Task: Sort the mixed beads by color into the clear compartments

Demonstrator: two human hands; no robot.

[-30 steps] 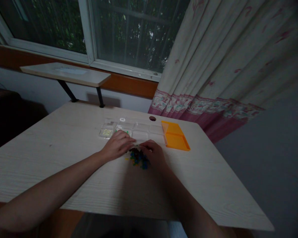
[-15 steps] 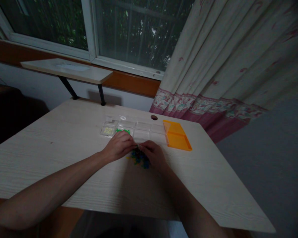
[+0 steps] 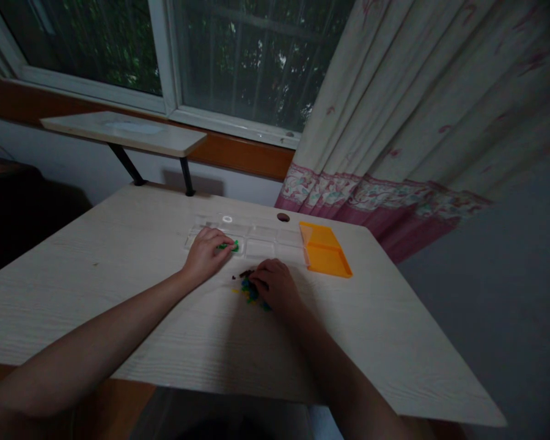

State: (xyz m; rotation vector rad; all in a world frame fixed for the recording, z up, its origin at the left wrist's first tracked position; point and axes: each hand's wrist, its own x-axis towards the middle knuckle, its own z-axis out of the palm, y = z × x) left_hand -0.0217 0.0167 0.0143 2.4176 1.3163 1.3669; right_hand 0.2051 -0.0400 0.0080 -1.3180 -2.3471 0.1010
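Note:
My left hand (image 3: 208, 252) is over the left part of a clear plastic compartment box (image 3: 260, 249). Its fingertips are pinched together at some small green pieces (image 3: 234, 245) in one compartment, and anything between them is too small to make out. Nearer me, a loose pile of tiny blue, green, yellow and dark pieces (image 3: 248, 289) lies on the table. My right hand (image 3: 277, 284) rests at the right side of this pile, partly covering it. Thumb and fingers there are curled together among the pieces, and what they grip is hidden.
An orange two-part tray (image 3: 326, 249) adjoins the box's right end. The pale wooden table (image 3: 165, 330) has a round cable hole (image 3: 283, 217) near its back edge. A raised shelf (image 3: 123, 131) on black legs stands at back left. A curtain (image 3: 376, 140) hangs behind.
My left hand has moved left and away from the right hand, from above the pile to the green pieces. The right hand has lowered slightly into the pile, and more dark pieces show.

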